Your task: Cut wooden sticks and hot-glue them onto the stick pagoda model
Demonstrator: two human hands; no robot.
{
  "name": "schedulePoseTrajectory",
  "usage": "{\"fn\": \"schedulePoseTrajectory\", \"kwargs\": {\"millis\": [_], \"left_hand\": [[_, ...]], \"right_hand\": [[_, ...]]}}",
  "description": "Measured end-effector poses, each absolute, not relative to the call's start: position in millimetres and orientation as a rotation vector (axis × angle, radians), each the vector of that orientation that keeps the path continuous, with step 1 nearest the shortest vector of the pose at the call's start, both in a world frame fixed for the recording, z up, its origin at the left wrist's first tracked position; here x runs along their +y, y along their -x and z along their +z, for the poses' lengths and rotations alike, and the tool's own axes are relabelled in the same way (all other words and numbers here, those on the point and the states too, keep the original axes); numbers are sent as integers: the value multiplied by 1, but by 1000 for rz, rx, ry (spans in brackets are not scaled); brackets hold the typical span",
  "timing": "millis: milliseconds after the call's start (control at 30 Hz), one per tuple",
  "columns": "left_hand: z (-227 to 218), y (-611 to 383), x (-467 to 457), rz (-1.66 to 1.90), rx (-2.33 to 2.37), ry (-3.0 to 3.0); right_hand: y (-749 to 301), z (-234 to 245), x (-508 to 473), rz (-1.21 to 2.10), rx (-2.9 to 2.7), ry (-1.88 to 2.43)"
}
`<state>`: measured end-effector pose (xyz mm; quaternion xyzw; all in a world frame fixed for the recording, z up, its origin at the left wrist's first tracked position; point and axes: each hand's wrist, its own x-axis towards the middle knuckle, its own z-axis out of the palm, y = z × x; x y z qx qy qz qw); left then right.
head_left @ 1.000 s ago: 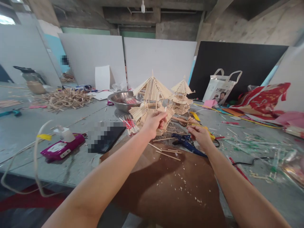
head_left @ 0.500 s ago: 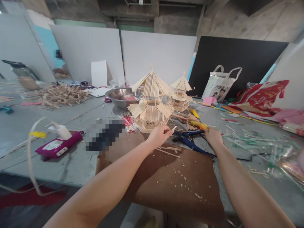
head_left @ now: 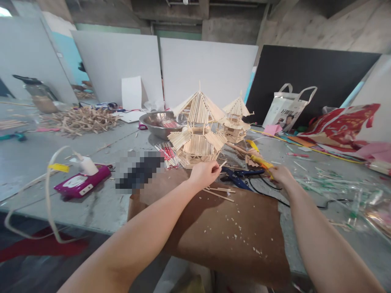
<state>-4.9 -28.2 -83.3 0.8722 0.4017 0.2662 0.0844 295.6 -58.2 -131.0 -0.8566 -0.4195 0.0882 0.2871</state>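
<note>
My left hand [head_left: 204, 173] is closed in a pinch on a short wooden stick [head_left: 223, 164], just in front of the base of a large stick-built pavilion model [head_left: 197, 128]. My right hand [head_left: 281, 174] is closed round the handle of a yellow and blue glue gun [head_left: 259, 161] lying on the table to the right of the model. A smaller stick pavilion [head_left: 236, 119] stands behind the large one. Loose sticks [head_left: 218, 192] lie on the brown sheet [head_left: 226, 228] under my left hand.
A steel bowl [head_left: 155, 126] sits behind the models, with red-tipped sticks [head_left: 168, 154] beside it. A pink power strip [head_left: 81, 183] with a white cable lies at left, a stick pile [head_left: 81, 120] far left. Blue scissors [head_left: 236, 177], a paper bag [head_left: 287, 108] and plastic scraps [head_left: 336, 183] lie right.
My left hand dropped from the model's side to the table in front of it, still pinching a stick. My right hand moved onto the glue gun.
</note>
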Motion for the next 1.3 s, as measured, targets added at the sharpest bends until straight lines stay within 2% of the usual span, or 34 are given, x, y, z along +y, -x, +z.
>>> {"fn": "schedulePoseTrajectory", "kwargs": {"millis": [233, 433, 733, 833, 1033, 1300], "left_hand": [[-84, 6, -29, 818, 1211, -2599], [-85, 5, -28, 809, 1237, -2606], [-85, 6, -29, 784, 1255, -2594], [-85, 6, -30, 770, 1283, -2576], [-84, 6, -28, 754, 1358, -2566], [-85, 7, -25, 734, 1485, -2555]], "right_hand": [[-291, -116, -63, -44, -976, 2378], [-275, -112, -67, -160, -1022, 2397], [-254, -101, -72, -292, -978, 2163], [-250, -93, -71, -167, -1006, 1989], [-230, -82, -71, 473, -1052, 1510], [-202, -84, -76, 683, -1261, 1256]]}}
